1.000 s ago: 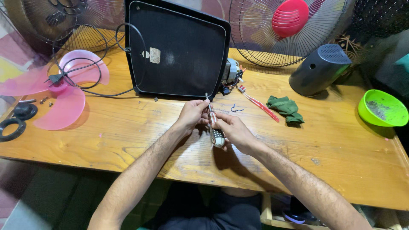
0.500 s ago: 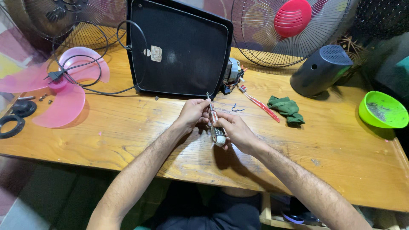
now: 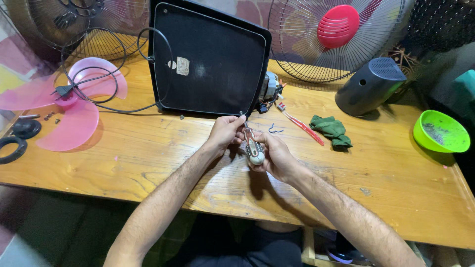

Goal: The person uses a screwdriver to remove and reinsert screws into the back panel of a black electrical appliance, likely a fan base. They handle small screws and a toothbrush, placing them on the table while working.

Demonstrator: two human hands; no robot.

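Screwdriver (image 3: pixel 253 146), ribbed handle clenched in right hand (image 3: pixel 275 157); left hand (image 3: pixel 223 132) pinches metal shaft.

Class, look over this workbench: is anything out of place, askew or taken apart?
Yes. The pink fan blade lies loose on the table, off any fan, with small screws scattered beside it. The black fan base stands tipped on edge.

Pretty cluttered wooden workbench (image 3: pixel 148 163) here. Over at 9 o'clock there's a translucent pink plastic fan blade (image 3: pixel 74 106) with a black power cord and plug (image 3: pixel 63 90) coiled across it, plus two black rubber rings (image 3: pixel 15 141) near the edge. Up at 1 o'clock sits a round wire fan guard with a red centre cap (image 3: pixel 338 26). A dark grey plastic motor cover (image 3: pixel 370 85) lies at 2 o'clock, a crumpled green rag (image 3: pixel 332 129) beside it, and a lime green plastic bowl (image 3: pixel 442 132) at 3 o'clock.
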